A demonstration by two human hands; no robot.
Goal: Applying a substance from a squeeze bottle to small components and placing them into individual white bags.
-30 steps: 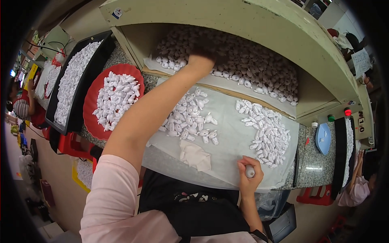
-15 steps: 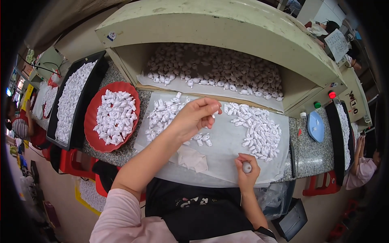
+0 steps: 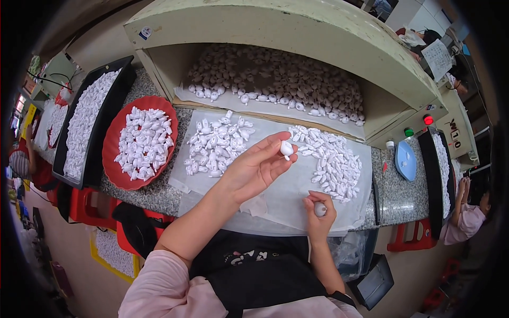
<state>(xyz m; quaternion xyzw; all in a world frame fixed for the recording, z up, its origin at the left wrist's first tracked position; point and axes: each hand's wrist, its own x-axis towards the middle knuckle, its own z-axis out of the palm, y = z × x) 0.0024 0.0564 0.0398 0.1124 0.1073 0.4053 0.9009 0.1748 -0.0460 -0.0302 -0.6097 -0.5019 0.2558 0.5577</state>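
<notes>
Between the thumb and fingertips of my left hand [image 3: 257, 168] is a small white figurine piece [image 3: 287, 149] with a rounded body and a little stub. Closer to the front edge, my right hand [image 3: 321, 218] is closed around a grey, round-ended object [image 3: 320, 209]; its lower part is hidden in the fist. Both hands are above a white paper sheet [image 3: 281, 212]. A pile of white figurine pieces with ear-like tips [image 3: 214, 143] lies left of my left hand. A heap of slimmer white pieces [image 3: 336, 167] lies to the right.
A pale green open-fronted cabinet [image 3: 286, 29] stands behind the sheet, full of white pieces. At left are a red scalloped bowl [image 3: 108, 153] and a black tray [image 3: 61, 148], both filled. A blue dish [image 3: 407, 168] and another black tray [image 3: 430, 185] are at right.
My left hand has turned palm upward, bringing the white figurine piece into plain view. The right hand keeps its grip on the grey object. The whole view has shifted slightly.
</notes>
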